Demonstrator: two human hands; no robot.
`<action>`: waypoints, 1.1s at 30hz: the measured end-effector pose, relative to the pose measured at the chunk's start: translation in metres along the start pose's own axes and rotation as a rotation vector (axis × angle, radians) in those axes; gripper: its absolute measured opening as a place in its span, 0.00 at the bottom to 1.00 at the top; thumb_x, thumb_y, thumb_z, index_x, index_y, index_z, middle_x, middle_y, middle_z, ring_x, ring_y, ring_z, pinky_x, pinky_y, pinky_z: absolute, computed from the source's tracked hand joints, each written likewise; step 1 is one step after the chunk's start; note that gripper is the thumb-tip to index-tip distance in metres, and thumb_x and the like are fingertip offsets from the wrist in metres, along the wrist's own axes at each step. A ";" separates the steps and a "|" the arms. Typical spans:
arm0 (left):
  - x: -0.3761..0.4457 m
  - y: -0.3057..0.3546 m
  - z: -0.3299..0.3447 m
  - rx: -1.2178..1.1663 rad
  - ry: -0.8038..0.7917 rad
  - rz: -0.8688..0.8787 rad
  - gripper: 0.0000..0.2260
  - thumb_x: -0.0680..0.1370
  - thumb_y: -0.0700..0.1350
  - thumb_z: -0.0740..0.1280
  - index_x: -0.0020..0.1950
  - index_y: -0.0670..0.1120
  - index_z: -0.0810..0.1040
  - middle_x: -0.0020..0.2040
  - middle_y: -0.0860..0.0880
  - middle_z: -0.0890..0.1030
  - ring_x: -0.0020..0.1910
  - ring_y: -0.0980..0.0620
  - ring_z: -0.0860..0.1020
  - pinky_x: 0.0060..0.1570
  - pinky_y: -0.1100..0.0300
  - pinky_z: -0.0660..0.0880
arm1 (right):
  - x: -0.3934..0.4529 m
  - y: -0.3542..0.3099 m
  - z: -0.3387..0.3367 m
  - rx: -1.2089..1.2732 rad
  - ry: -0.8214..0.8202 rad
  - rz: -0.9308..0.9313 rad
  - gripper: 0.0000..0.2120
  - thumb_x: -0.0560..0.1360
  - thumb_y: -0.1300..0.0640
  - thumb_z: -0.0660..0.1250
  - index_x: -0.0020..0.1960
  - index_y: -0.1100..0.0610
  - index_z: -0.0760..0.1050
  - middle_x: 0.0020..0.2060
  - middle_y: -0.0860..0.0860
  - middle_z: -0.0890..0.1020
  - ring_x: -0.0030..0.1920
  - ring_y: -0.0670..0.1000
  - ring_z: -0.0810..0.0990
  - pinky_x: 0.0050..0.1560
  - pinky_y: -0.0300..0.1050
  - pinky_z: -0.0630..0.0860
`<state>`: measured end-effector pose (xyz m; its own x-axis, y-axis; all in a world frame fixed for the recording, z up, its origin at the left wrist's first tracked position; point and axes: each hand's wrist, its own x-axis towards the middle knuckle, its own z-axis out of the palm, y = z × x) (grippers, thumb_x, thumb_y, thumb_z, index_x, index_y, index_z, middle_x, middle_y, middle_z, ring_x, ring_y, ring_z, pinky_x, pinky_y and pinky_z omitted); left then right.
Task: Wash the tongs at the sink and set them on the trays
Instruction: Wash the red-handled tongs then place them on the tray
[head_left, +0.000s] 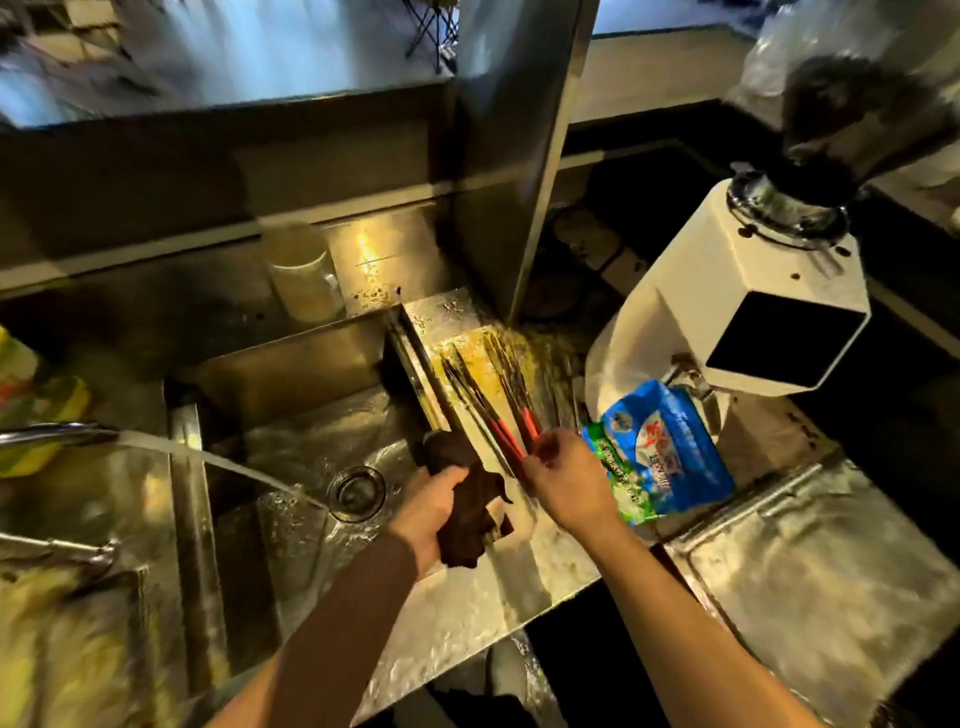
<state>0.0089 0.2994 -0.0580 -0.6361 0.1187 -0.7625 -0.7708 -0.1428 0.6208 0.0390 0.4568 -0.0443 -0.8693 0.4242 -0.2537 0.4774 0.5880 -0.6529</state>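
Your left hand (435, 499) is closed around a dark cloth (467, 499), over the right edge of the sink (291, 431). Further left, the tap (57, 434) runs; the stream lands near the drain (357, 492), not on any tongs.

Tongs (488, 410): several lie fanned on the wet ledge (519, 561) right of the basin, red handles toward you, tips pointing away. Motion blur; exact count unclear.

Your right hand (563, 480) pinches the red handle ends between thumb and fingers. The tongs extend up and away from that hand, just right of the cloth.

Progress, judged: mid-task. Tongs are out of the basin, so washing looks partly or wholly done; cannot tell which are clean. A wipe with the cloth seems in hand. Setting them on the trays is not yet done. A steel tray (831, 587) sits to the far right, past the blue bag (670, 452); nothing lies on its visible part.
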 end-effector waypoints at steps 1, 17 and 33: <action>0.003 0.000 0.003 0.001 0.011 0.005 0.04 0.81 0.39 0.65 0.53 0.42 0.78 0.29 0.43 0.82 0.21 0.48 0.80 0.19 0.57 0.76 | 0.007 0.001 0.004 -0.055 -0.002 -0.004 0.10 0.72 0.53 0.68 0.51 0.57 0.77 0.44 0.55 0.81 0.45 0.57 0.80 0.42 0.46 0.72; 0.019 0.010 0.020 -0.109 0.061 -0.078 0.18 0.83 0.41 0.60 0.68 0.30 0.71 0.23 0.44 0.76 0.15 0.49 0.74 0.16 0.62 0.70 | 0.082 0.020 0.033 -0.568 -0.171 -0.169 0.16 0.76 0.50 0.67 0.60 0.58 0.76 0.61 0.60 0.72 0.60 0.59 0.73 0.56 0.50 0.75; -0.003 0.023 -0.079 -0.289 0.161 0.042 0.21 0.76 0.50 0.72 0.62 0.37 0.78 0.40 0.38 0.83 0.32 0.41 0.82 0.30 0.55 0.78 | 0.024 -0.070 0.017 -0.327 -0.088 -0.265 0.20 0.78 0.45 0.64 0.59 0.60 0.73 0.51 0.59 0.80 0.51 0.60 0.80 0.46 0.48 0.74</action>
<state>-0.0040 0.2179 -0.0557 -0.6355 -0.0472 -0.7707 -0.6875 -0.4197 0.5926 -0.0173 0.4141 -0.0162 -0.9682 0.1768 -0.1769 0.2391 0.8619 -0.4472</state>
